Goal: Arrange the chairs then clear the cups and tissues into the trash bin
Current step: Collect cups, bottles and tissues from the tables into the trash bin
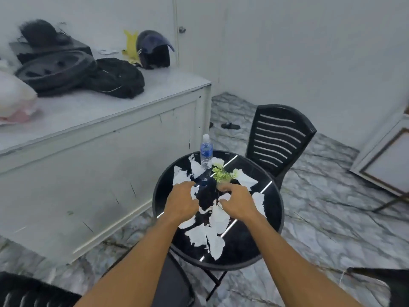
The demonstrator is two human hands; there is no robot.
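left hand (182, 201), right hand (238, 203) clutch tissues (218, 218)

left fingers (188, 186), right fingers (225, 188), half curled

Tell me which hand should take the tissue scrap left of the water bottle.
Left. The left hand is right beside that tissue scrap, on the water bottle's left side. The right hand sits by the small plant and would probably have to cross over.
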